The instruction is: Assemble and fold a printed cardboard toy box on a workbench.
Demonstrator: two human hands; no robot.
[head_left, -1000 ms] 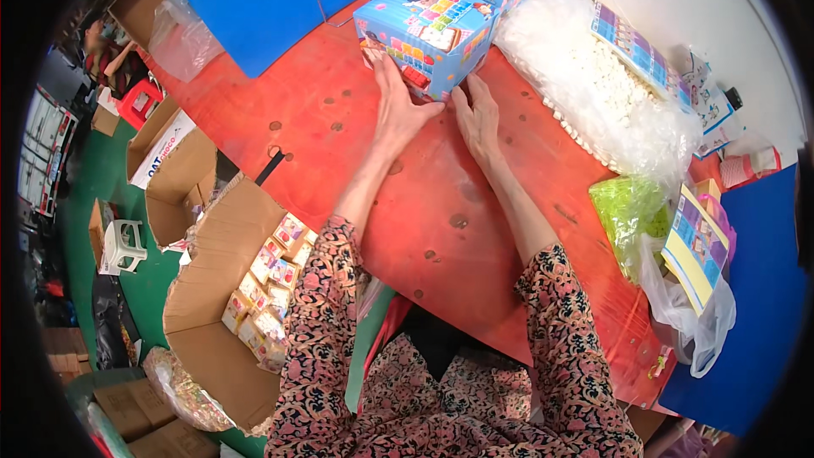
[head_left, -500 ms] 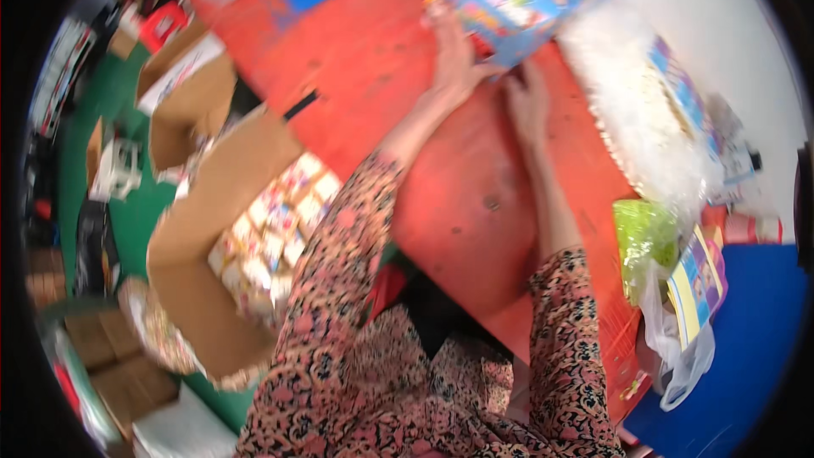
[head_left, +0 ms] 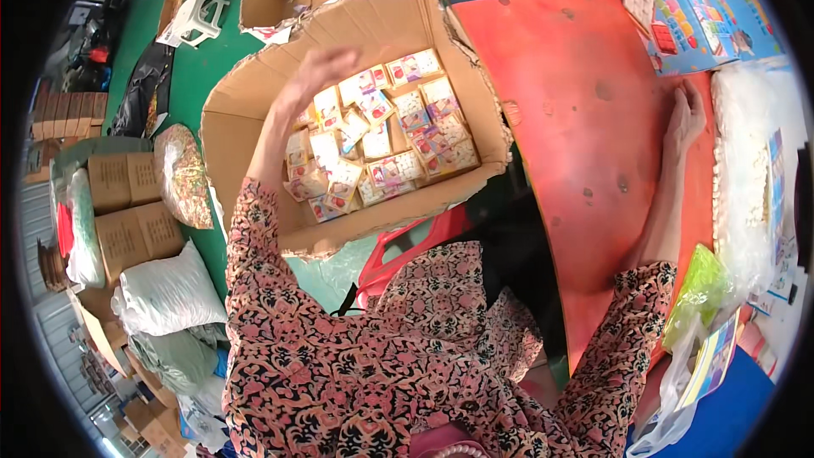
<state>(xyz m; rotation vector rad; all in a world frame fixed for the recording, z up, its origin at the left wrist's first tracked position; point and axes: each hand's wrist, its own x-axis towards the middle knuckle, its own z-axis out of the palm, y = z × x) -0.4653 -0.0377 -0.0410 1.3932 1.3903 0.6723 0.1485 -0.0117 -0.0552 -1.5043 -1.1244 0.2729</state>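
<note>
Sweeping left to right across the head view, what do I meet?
Stacked brown cartons → clear bag of mixed-colour pieces → open cardboard box of small printed packets, left hand over it → red tabletop → right hand → clear bag of white pieces.

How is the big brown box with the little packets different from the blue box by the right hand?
The cardboard box is plain brown; the blue box has colourful pictures.

The cardboard box is open, showing small packets; the blue box shows nothing inside.

The cardboard box is beside the red table; the blue box sits on it.

Both are boxes with straight sides.
</note>
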